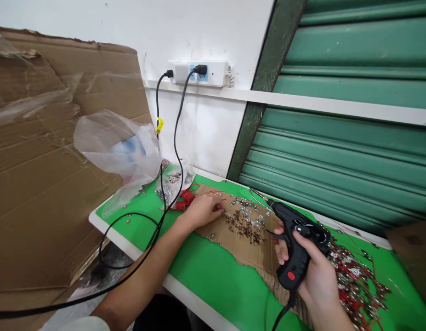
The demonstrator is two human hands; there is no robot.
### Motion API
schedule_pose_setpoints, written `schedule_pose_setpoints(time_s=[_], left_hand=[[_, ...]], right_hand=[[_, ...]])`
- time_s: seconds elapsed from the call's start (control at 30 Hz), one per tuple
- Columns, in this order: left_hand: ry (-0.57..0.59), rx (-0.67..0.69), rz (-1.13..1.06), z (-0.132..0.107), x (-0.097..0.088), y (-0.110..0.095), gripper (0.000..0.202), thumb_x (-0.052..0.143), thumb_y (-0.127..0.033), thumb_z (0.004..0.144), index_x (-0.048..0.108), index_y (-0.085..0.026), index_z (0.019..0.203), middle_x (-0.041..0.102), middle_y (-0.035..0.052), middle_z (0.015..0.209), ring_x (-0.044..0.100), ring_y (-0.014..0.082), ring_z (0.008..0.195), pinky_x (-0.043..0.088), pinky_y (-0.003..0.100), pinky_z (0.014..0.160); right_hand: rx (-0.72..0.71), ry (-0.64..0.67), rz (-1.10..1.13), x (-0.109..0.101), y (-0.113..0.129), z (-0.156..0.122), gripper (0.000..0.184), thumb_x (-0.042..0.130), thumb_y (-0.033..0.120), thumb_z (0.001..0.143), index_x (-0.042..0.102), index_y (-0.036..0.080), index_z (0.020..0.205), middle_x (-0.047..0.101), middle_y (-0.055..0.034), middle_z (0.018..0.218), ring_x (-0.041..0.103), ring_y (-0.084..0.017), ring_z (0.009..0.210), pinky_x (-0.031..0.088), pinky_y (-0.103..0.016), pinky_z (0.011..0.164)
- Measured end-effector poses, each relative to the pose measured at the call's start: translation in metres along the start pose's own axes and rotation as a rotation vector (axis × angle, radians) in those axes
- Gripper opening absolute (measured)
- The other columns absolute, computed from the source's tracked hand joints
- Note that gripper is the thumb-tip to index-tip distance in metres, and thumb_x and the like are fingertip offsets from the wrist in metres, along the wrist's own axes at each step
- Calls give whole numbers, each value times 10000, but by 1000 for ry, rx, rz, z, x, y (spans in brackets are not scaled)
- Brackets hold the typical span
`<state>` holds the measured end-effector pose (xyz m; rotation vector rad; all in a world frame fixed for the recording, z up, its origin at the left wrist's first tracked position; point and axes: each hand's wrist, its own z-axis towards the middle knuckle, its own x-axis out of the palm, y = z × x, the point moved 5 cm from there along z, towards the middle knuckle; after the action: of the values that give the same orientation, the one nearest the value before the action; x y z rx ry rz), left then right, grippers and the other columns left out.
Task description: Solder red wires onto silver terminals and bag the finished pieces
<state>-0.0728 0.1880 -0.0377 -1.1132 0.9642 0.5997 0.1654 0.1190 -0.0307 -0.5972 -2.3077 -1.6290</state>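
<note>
My right hand [319,271] is wrapped round a black soldering gun [292,230] with a red button on its grip. The gun's thin metal tip points up and left, over the far side of a torn cardboard sheet [257,264]. My left hand [204,211] rests at the sheet's left end with thumb and fingers pinched together; whatever is between them is too small to make out. Beside those fingertips lie small shiny metal pieces [249,207] and small dark pieces [242,225]. Thin red wires [213,191] lie just beyond my left hand.
Metal pieces with red wires [357,280] are heaped right of the gun on the green tabletop [213,266]. Red bundles [178,205] and clear bags [174,181] lie left. Black cords [176,138] hang from a socket strip [216,73] across my left forearm. A large carton [61,184] stands left.
</note>
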Motion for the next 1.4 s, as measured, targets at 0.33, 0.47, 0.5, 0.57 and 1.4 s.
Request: schedule_pose_setpoints(time_s=[0.33, 0.47, 0.5, 0.57, 1.4], left_hand=[[54, -3, -36, -2, 1, 1, 128, 577, -267, 849, 683, -196, 845, 718, 17, 842, 623, 150, 776, 417, 226, 657], [36, -11, -14, -4, -3, 1, 121, 596, -288, 840, 672, -198, 812, 704, 11, 814, 614, 150, 773, 402, 230, 638], [42, -13, -18, -4, -4, 1, 112, 598, -282, 836, 674, -203, 818, 702, 5, 806, 612, 146, 763, 397, 230, 633], [55, -12, -29, -4, -4, 2, 105, 595, -273, 832, 679, -210, 828, 699, -3, 792, 610, 143, 752, 390, 231, 627], [119, -13, -93, -2, -3, 2, 129, 585, -230, 802, 706, -208, 841, 712, 3, 814, 606, 137, 727, 401, 232, 635]], right_hand=[[63, 74, -190, -13, -7, 4, 387, 770, 461, 711, 744, 160, 953, 575, -23, 540, 439, -126, 443, 382, -231, 411], [162, 101, -319, -20, -18, 5, 429, 736, 536, 731, 746, 140, 897, 541, -17, 489, 451, -125, 437, 379, -230, 423], [176, 103, -335, -20, -19, 4, 441, 735, 551, 725, 746, 142, 889, 540, -14, 487, 450, -123, 432, 375, -231, 420], [201, 104, -371, -17, -22, 2, 451, 730, 573, 717, 743, 146, 863, 535, -10, 477, 447, -122, 413, 356, -233, 406], [320, 68, -267, -6, -33, -12, 372, 727, 517, 738, 730, 149, 790, 489, 4, 457, 440, -106, 381, 330, -215, 378]])
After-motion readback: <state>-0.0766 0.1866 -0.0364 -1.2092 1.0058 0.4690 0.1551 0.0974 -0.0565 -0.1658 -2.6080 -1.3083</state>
